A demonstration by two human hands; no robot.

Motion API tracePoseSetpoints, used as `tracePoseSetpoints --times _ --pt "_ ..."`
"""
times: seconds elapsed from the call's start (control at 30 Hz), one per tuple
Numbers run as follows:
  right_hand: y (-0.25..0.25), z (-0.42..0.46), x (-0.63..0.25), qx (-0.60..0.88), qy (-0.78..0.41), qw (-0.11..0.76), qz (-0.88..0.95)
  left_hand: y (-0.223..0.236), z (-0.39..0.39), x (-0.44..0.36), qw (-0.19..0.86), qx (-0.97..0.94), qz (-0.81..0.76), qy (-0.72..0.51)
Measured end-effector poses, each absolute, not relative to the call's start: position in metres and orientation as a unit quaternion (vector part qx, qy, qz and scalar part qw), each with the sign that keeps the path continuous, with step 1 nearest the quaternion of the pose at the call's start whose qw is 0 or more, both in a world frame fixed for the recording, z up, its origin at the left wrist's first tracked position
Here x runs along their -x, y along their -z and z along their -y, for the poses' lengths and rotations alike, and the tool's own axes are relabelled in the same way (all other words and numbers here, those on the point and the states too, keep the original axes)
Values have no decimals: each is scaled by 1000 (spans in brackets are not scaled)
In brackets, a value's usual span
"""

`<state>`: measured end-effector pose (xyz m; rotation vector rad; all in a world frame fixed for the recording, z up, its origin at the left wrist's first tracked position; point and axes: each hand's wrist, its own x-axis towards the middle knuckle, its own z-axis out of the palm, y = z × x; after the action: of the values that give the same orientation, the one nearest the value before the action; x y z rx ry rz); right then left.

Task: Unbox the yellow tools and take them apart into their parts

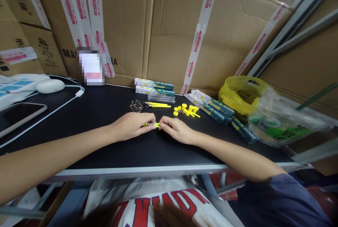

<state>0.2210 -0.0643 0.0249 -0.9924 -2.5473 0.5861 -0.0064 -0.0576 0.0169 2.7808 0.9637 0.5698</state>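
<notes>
Above the middle of the black table, my left hand (134,125) pinches a small yellow plastic piece with a metal spring (150,124). My right hand (177,128) has its thumb and fingers closed on the right end of the same piece. The fingertips hide part of it. Just behind my left hand lie several bent metal wire hooks (136,106). Two yellow rods with metal ends (160,105) rest behind both hands. Loose yellow plastic caps and small parts (185,109) are scattered behind my right hand.
Clear plastic tubes (161,98) and printed narrow boxes (154,87) lie at the back. More printed boxes (211,105) are at right, beside a yellow plastic bag (232,96) and a clear bag (280,128). A phone (21,116), white cable (47,114) and power strip (18,87) occupy the left.
</notes>
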Motion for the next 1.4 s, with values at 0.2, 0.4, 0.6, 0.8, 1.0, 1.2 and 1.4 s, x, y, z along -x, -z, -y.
tracePoseSetpoints --times 0.2,0.4,0.6,0.8,1.0,1.2,1.4 --pt "-22 68 -221 345 -89 161 920 -17 57 6 97 -916 -340 -189" --pt "-20 64 -224 300 101 145 937 -15 55 5 107 -912 -345 -194" --pt "-25 66 -226 153 315 130 928 -14 55 4 102 -912 -351 -188" --pt "-27 68 -226 119 351 147 917 -12 54 5 134 -916 -322 -199" --pt "-26 68 -222 172 335 175 910 -14 53 5 159 -919 -296 -205" --pt "-27 70 -220 228 255 148 928 -18 55 6 154 -919 -298 -206" --pt "-25 71 -220 307 94 161 933 -17 54 7 106 -925 -308 -194"
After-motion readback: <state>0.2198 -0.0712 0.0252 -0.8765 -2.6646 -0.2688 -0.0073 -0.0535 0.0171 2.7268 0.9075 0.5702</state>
